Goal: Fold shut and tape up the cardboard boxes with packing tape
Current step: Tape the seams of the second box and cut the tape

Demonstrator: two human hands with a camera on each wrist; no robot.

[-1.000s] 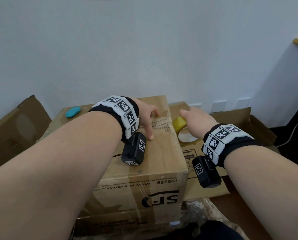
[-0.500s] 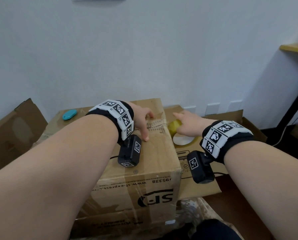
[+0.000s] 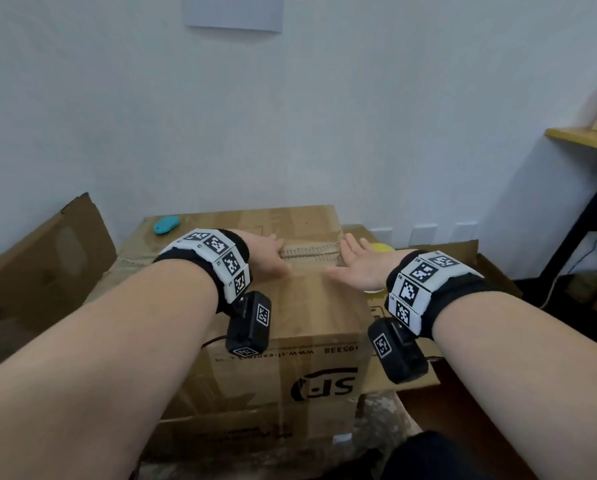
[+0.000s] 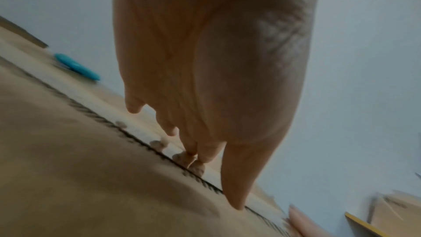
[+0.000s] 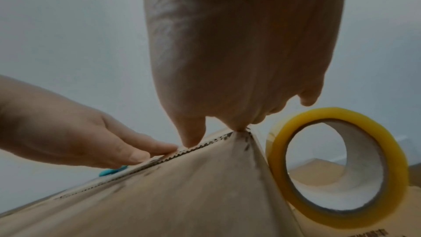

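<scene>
A closed brown cardboard box (image 3: 311, 306) printed "SF" stands in front of me. Both hands lie flat on its top along the corrugated seam (image 3: 309, 252). My left hand (image 3: 271, 259) presses straight fingers (image 4: 198, 152) on the seam's left part. My right hand (image 3: 356, 268) lies open at the box's right edge, its thumb and fingertips (image 5: 191, 136) touching the seam. The yellow roll of packing tape (image 5: 330, 113) stands on edge just right of the box, held by no hand. In the head view the tape roll (image 3: 382, 247) is mostly hidden behind my right hand.
A teal oval object (image 3: 166, 224) lies on the box's far left corner. A lower cardboard box (image 3: 463, 252) sits to the right under the tape roll. Loose cardboard (image 3: 47, 258) leans at the left. A shelf with a black frame (image 3: 584, 136) stands at the far right, near a white wall.
My right hand has let go of the tape roll and moved left onto the box top beside the left hand. The roll now stands alone right of the box.
</scene>
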